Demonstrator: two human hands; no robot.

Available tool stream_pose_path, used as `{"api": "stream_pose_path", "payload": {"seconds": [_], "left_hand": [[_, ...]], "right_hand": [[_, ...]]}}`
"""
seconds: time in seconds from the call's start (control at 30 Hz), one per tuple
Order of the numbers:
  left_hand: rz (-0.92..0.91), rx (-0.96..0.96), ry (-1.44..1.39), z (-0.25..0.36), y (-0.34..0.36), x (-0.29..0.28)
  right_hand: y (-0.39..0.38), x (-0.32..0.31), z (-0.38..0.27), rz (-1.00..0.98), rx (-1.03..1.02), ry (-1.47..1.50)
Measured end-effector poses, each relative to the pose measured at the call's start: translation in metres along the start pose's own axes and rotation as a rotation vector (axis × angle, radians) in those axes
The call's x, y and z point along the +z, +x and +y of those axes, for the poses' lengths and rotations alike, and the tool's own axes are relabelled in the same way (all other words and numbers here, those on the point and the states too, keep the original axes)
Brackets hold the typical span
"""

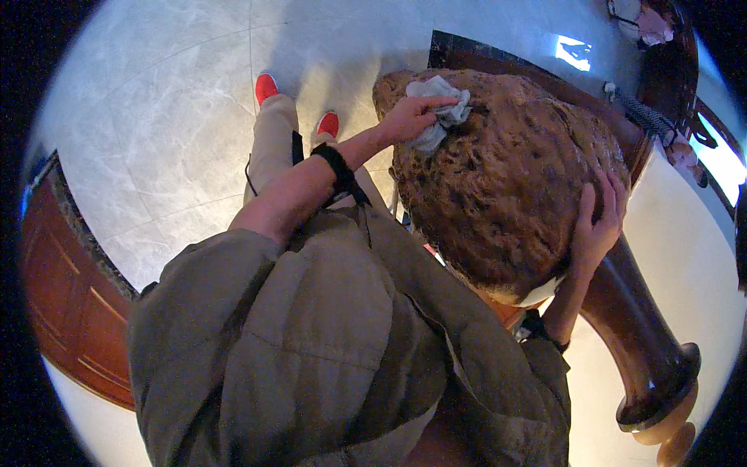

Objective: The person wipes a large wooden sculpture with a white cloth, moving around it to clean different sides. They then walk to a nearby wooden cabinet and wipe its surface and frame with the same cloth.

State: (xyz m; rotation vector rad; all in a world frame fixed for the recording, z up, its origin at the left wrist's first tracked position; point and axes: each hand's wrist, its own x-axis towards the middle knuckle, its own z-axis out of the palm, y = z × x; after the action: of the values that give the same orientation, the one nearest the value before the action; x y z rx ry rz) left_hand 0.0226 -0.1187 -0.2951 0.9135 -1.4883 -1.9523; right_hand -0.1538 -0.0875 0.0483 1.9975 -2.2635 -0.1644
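Note:
A large brown lump [490, 194] with a rough, pitted, knobbly surface fills the right middle of the head view. My left hand [408, 119] grips a crumpled pale grey cloth [449, 111] against its upper left surface, the index finger stretched over the cloth. On the lump's right side rests my right hand [599, 214], fingers apart and slightly curved over the surface, with no cloth in it.
A dark turned wooden post [650, 350] angles down at lower right. A wooden cabinet [74, 300] with dark stone edging stands at left. My red shoes [327, 124] are on pale tiled floor [156, 117]. Dark furniture [657, 62] sits at upper right.

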Motion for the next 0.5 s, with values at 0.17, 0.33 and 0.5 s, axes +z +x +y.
{"api": "stream_pose_path", "payload": {"seconds": [0.17,0.33,0.5], "left_hand": [[0.143,-0.229,-0.095,-0.058,0.011,-0.033],[0.397,-0.339,0.116,-0.041,0.054,-0.041],[0.821,-0.344,-0.714,0.009,0.09,-0.036]], "right_hand": [[-0.006,0.009,0.0,-0.031,0.052,0.023],[-0.01,0.005,0.006,-0.052,0.04,0.037],[-0.011,0.007,0.005,-0.06,0.071,-0.004]]}}
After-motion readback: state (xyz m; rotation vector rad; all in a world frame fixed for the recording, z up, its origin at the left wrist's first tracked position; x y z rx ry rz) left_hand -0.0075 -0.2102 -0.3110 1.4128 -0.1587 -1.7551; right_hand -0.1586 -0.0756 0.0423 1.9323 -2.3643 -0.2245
